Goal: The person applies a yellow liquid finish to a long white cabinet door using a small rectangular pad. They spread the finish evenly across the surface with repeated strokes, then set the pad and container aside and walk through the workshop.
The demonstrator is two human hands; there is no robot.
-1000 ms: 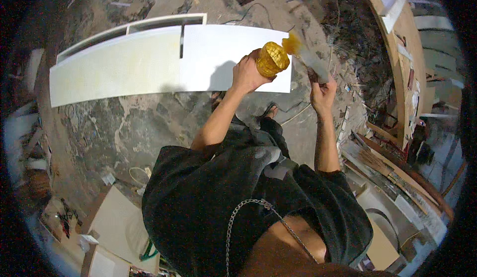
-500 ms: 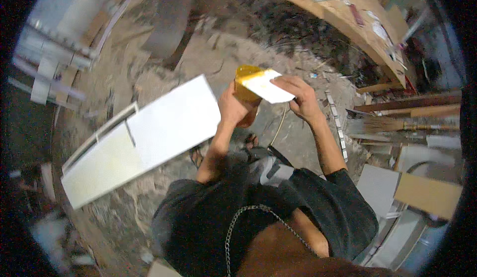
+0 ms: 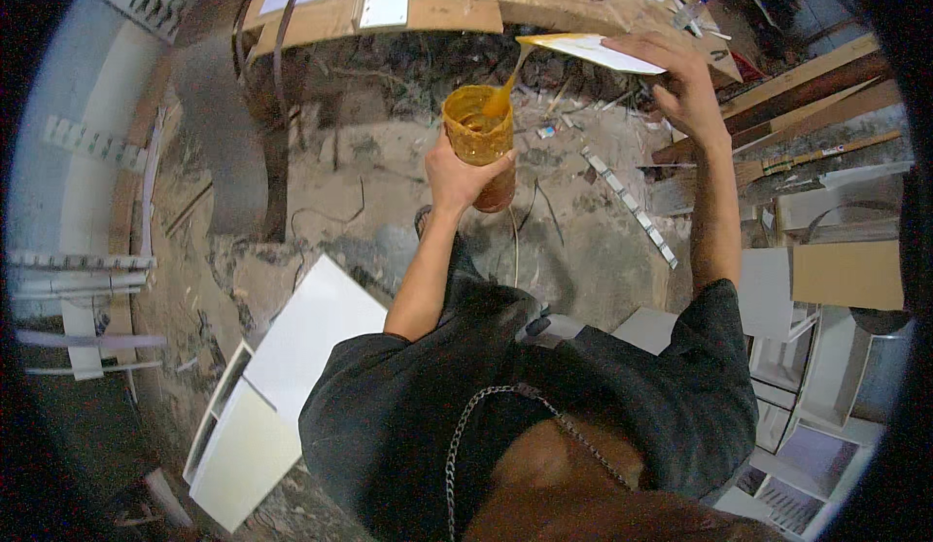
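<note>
My left hand (image 3: 459, 174) is wrapped round a clear cylindrical container (image 3: 494, 190) whose rim and inner wall are coated in amber-yellow glue-like stuff. Up and to the right, my right hand (image 3: 680, 70) grips one end of a flat white piece of sheet (image 3: 593, 52). Yellow smears run along that sheet's far edge. From its left tip a thick amber strand (image 3: 502, 95) hangs down into the container's mouth. The sheet is held apart from the container, above its rim.
A white panel (image 3: 316, 333) with a cream section lies on the floor at left. Ahead stands a wooden workbench (image 3: 457, 15) with strips and tools. A strip of white blocks (image 3: 632, 209), a broom (image 3: 768, 168) and white boxes lie to the right; a dark curved sheet (image 3: 228, 134) stands left.
My right hand has lifted the white sheet up and right, away from the container, drawing out the amber strand. The container now shows upright in my left hand. The view has shifted toward the workbench.
</note>
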